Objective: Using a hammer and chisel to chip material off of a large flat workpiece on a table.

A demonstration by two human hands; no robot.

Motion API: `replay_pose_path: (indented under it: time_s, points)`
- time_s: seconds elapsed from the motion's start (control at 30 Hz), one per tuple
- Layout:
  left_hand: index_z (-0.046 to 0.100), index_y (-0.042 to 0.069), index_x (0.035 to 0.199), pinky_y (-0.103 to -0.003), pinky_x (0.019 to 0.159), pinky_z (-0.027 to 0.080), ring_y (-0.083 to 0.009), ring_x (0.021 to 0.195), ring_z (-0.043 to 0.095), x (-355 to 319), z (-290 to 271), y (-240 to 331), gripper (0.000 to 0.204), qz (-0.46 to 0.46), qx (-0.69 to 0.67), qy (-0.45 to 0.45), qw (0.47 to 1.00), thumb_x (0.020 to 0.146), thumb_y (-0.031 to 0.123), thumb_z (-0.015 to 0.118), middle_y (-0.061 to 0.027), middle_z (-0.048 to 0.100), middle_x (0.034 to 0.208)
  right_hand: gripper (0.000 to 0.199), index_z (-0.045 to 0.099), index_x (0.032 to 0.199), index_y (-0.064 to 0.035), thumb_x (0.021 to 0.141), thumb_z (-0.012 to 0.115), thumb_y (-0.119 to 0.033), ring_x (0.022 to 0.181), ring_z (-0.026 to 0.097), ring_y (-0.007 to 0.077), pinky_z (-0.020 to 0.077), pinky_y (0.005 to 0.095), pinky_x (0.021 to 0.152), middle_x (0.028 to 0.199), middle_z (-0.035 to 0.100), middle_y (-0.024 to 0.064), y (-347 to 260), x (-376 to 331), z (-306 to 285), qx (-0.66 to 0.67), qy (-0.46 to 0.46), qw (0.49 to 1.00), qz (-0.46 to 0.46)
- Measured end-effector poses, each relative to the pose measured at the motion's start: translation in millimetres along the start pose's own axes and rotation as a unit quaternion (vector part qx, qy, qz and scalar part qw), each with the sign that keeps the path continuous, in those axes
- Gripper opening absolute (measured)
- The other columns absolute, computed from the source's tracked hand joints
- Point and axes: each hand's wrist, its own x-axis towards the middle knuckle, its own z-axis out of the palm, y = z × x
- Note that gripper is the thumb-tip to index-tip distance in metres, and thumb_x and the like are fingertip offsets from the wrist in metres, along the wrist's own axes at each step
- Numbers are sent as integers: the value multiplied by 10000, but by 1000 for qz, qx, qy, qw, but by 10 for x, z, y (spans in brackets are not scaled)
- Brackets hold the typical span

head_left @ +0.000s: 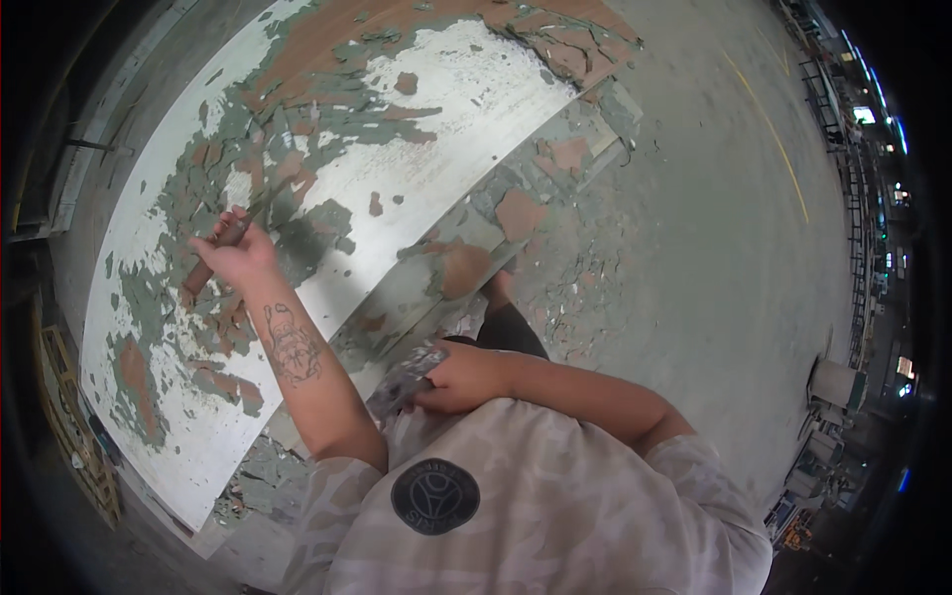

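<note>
The left hand (241, 260) is wrapping its fingers and thumb around a brown-handled tool (234, 234) over the left part of the white panel (421, 164). It is gripping the handle, probably so that the thin end is staying free and pointing away from the body. The right hand (464, 377) is closing on a grey patterned cloth (405, 383), off the panel's near-right edge; bunching it there is perhaps keeping it clear of the flakes. Around the tool, green flakes (327, 224) are lying on the panel. Reddish-brown flakes (521, 214) are lying beyond its right edge, seemingly having dropped off it. Farther right of the panel, the grey floor (694, 258) is stretching past a yellow line (769, 124).
</note>
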Motion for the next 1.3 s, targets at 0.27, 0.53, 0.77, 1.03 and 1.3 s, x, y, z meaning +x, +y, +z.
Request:
replay_pose_path:
  time_s: [0.27, 0.53, 0.77, 1.03, 1.3]
  points:
    - [638, 39, 982, -319, 784, 553, -240, 946, 649, -1389, -16, -1455, 74, 193, 431, -378, 796, 928, 6, 676, -106, 678, 1006, 240, 727, 1141, -73, 983, 675, -246, 1059, 674, 300, 482, 403, 987, 1109, 714, 149, 836, -999, -850, 45, 311, 949, 5]
    - [651, 85, 836, -499, 989, 469, -282, 877, 629, -1847, 506, -2471, 279, 303, 509, -628, 505, 653, 52, 859, -45, 602, 820, 247, 692, 1157, -33, 975, 672, -198, 924, 718, 284, 541, 401, 860, 1074, 740, 170, 1011, -1889, -1812, 35, 306, 939, 156]
    - [619, 93, 772, -394, 790, 475, -276, 761, 567, -1411, 1209, -3488, 352, 342, 448, -706, 428, 658, 217, 927, -45, 564, 782, 413, 578, 1384, 20, 1017, 618, -163, 1221, 618, 239, 435, 367, 1095, 1327, 670, 162, 1690, -2182, -2278, 52, 381, 907, 172]
    - [599, 76, 746, -377, 659, 447, -256, 715, 575, -517, 1138, -4029, 342, 359, 447, -668, 474, 641, 112, 922, -46, 561, 739, 354, 566, 1375, -34, 1052, 591, -178, 675, 530, 73, 442, 258, 604, 793, 568, -29, 2121, -2376, -2201, 173, 470, 784, 366]
    - [533, 91, 643, -342, 560, 404, -230, 584, 500, -431, 1242, -3997, 312, 327, 416, -703, 475, 750, 83, 826, -34, 491, 630, 149, 568, 1118, -37, 1059, 573, -173, 581, 470, 59, 387, 253, 513, 706, 509, -37, 1862, -1940, -2098, 299, 517, 706, 381]
